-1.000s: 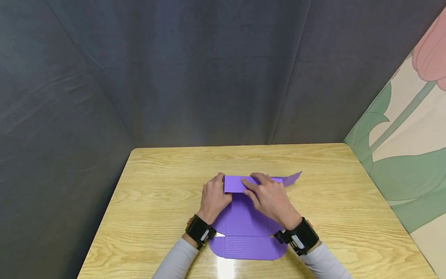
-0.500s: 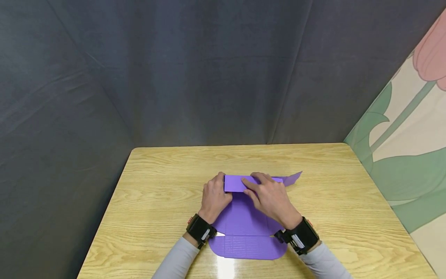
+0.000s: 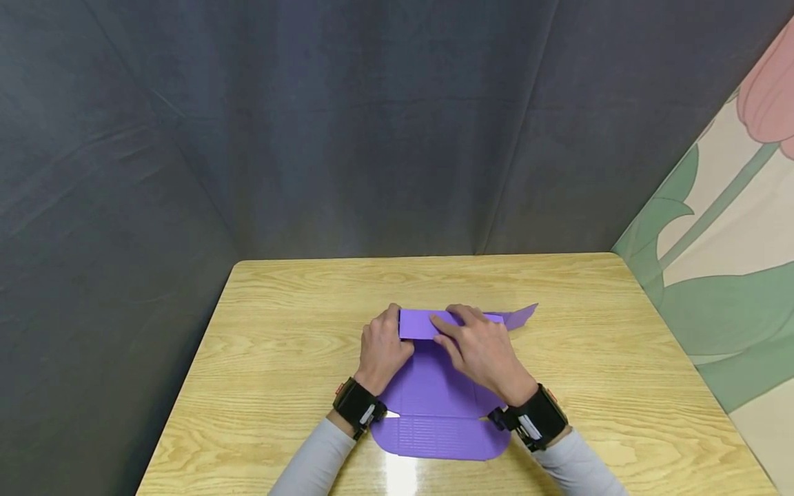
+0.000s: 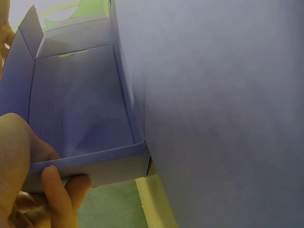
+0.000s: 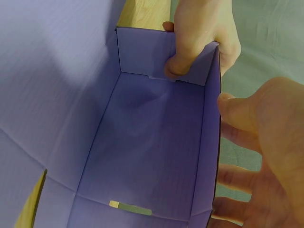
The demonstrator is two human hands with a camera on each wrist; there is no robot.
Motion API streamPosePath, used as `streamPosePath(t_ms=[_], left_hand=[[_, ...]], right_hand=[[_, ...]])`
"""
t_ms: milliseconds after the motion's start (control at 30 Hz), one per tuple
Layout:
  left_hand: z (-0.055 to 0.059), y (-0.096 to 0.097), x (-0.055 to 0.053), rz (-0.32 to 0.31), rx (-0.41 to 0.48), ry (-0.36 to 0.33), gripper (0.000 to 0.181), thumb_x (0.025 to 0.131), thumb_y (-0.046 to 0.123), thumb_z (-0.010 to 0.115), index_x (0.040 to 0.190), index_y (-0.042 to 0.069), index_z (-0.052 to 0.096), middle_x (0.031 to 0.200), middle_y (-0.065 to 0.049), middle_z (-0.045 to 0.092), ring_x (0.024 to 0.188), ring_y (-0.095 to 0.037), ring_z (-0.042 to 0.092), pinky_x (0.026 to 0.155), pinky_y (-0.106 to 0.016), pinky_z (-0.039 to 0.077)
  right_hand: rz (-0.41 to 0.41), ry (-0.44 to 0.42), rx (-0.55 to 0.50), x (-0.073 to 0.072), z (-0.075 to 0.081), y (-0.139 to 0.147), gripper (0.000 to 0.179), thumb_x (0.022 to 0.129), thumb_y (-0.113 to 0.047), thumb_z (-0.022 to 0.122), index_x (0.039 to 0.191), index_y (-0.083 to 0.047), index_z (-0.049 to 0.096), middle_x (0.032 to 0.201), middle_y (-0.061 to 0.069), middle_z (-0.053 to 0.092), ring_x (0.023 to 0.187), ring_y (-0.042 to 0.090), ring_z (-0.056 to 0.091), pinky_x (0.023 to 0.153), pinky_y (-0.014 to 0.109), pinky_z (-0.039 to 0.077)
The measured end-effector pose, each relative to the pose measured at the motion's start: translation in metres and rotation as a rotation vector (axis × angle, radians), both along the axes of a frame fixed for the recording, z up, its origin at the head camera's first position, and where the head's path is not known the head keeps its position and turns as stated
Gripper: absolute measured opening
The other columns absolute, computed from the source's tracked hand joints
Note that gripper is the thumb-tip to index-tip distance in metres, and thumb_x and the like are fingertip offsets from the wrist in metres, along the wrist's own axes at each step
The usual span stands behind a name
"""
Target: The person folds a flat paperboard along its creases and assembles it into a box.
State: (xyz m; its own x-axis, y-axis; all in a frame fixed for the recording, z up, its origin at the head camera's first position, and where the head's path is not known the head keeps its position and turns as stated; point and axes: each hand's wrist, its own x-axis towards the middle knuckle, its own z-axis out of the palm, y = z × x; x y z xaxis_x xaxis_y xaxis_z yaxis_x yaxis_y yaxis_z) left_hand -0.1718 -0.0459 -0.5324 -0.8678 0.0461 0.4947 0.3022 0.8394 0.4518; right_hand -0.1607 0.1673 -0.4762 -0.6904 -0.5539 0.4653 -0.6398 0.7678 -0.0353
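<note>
A purple cardboard box (image 3: 439,382), partly folded, lies on the table with its lid panel and rounded flap (image 3: 442,439) spread toward the person. At the box's left end, my left hand (image 3: 380,348) grips the short end wall (image 4: 102,168), thumb inside and fingers outside. My right hand (image 3: 486,350) lies across the raised long wall (image 3: 417,324); in the right wrist view its thumb touches the wall's edge and its fingers spread along the outer face. A side flap (image 3: 522,317) sticks out at the right end. A small slot (image 5: 130,208) shows at the base's fold.
Wood-grain table (image 3: 279,358) lies around the box. Dark grey curtain (image 3: 372,138) hangs behind and to the left; a floral fabric (image 3: 732,275) hangs at the right. Both wrists wear black camera bands (image 3: 358,408).
</note>
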Motion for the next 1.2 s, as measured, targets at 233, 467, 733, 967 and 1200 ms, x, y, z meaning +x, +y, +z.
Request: streamPosePath(t_ms=[233, 467, 733, 967, 1200], left_hand=[[-0.001, 0.001, 0.0, 0.007, 0.009, -0.013, 0.034, 0.069, 0.004, 0.079, 0.101, 0.004, 0.067, 0.082, -0.009, 0.074, 0.063, -0.027, 0.072, 0.047, -0.036, 0.055], [-0.002, 0.004, 0.0, 0.034, 0.009, -0.029, 0.035, 0.068, 0.004, 0.081, 0.1, 0.005, 0.066, 0.082, -0.009, 0.074, 0.064, -0.026, 0.072, 0.05, -0.037, 0.056], [-0.002, 0.008, -0.002, 0.055, 0.001, -0.042, 0.036, 0.07, 0.005, 0.083, 0.102, 0.005, 0.066, 0.082, -0.008, 0.073, 0.065, -0.025, 0.071, 0.052, -0.037, 0.055], [-0.001, 0.001, 0.0, 0.04, 0.031, -0.087, 0.042, 0.073, 0.009, 0.079, 0.114, 0.01, 0.069, 0.095, -0.005, 0.078, 0.07, -0.027, 0.073, 0.056, -0.041, 0.057], [0.005, -0.012, 0.011, -0.076, 0.073, -0.141, 0.066, 0.083, 0.023, 0.082, 0.144, 0.013, 0.059, 0.116, -0.006, 0.076, 0.072, -0.019, 0.065, 0.059, -0.035, 0.054]], right_hand=[[-0.006, -0.006, -0.001, -0.001, 0.0, 0.0, 0.034, 0.101, -0.038, 0.072, 0.131, -0.023, 0.079, 0.127, 0.018, 0.072, 0.107, 0.046, 0.074, 0.057, 0.051, 0.062], [-0.008, -0.002, -0.002, 0.0, -0.001, 0.001, 0.034, 0.101, -0.038, 0.073, 0.13, -0.023, 0.079, 0.127, 0.017, 0.072, 0.106, 0.044, 0.074, 0.056, 0.05, 0.061], [-0.01, 0.005, -0.002, 0.0, 0.0, 0.001, 0.034, 0.101, -0.038, 0.073, 0.13, -0.022, 0.08, 0.127, 0.018, 0.072, 0.106, 0.045, 0.074, 0.06, 0.053, 0.063], [-0.022, 0.005, 0.0, 0.001, 0.001, 0.001, 0.034, 0.1, -0.039, 0.074, 0.129, -0.023, 0.08, 0.127, 0.018, 0.072, 0.106, 0.045, 0.074, 0.059, 0.052, 0.063], [-0.018, 0.006, -0.003, 0.002, 0.0, -0.001, 0.034, 0.1, -0.039, 0.074, 0.13, -0.023, 0.08, 0.127, 0.017, 0.072, 0.109, 0.043, 0.074, 0.06, 0.051, 0.063]])
